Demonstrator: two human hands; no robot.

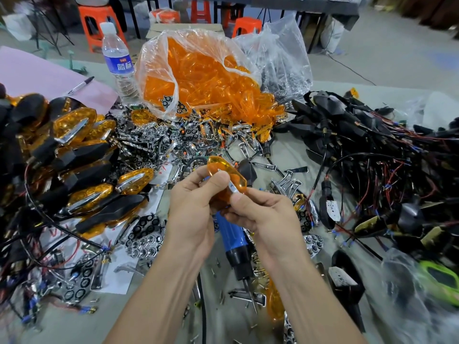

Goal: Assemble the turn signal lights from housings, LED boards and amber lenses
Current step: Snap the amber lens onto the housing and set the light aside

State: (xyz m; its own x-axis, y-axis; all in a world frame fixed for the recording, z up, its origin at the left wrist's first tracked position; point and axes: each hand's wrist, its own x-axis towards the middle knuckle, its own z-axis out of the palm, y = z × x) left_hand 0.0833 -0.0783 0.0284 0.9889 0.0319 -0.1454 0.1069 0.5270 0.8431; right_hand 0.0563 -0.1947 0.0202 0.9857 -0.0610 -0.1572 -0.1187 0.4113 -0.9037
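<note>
Both hands meet in the middle and hold one amber lens up off the table; the left hand has its thumb and fingers curled round the side of the lens, and the right hand pinches its lower end. A blue screwdriver lies on the table just under the hands, at 6 o'clock. The open bag of amber lenses sits at 12 o'clock, the pile of finished lights at 9 o'clock, and the black housings with their wires at 3 o'clock.

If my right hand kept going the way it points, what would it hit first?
Probably the amber lens that the right hand pinches, then the left hand; depth is unclear.
</note>
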